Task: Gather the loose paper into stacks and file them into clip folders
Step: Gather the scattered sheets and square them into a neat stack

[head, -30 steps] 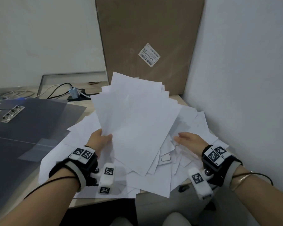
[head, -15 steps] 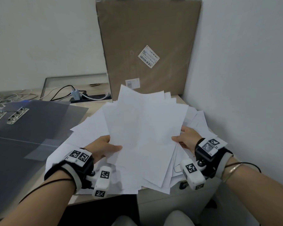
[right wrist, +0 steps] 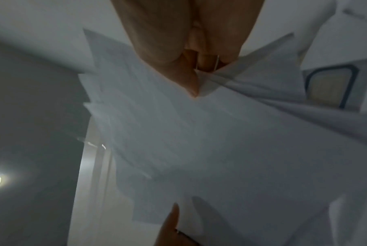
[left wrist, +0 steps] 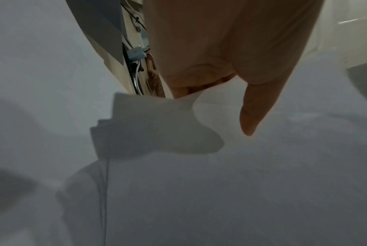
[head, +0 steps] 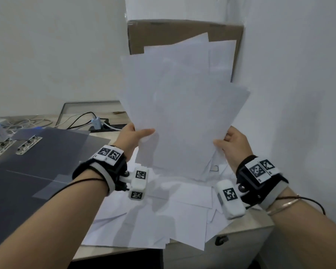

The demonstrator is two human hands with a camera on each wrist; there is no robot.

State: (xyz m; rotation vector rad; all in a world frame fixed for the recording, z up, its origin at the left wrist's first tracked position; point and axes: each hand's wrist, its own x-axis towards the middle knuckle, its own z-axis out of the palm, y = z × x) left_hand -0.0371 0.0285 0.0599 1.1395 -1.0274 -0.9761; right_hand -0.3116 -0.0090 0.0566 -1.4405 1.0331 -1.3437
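Note:
An uneven sheaf of white paper [head: 182, 105] stands nearly upright above the desk, its sheets fanned at the top. My left hand [head: 133, 135] pinches its lower left edge, thumb in front [left wrist: 252, 116]. My right hand [head: 232, 141] grips the lower right edge, thumb in front [right wrist: 191, 83]. More loose sheets [head: 163, 216] lie scattered on the desk beneath. Dark grey clip folders [head: 37, 164] lie open and flat at the left, with metal clips [head: 28, 144] at their far end.
A tall cardboard box [head: 140, 35] leans against the back wall behind the sheaf. Cables and a power strip [head: 97, 123] lie at the back of the desk. The white wall [head: 299, 94] stands close on the right. The desk's front edge [head: 109, 251] is near me.
Both hands have lifted the sheaf off the desk pile and tipped it from lying slanted to nearly upright. The right hand, earlier at the pile, now grips the sheaf's right edge.

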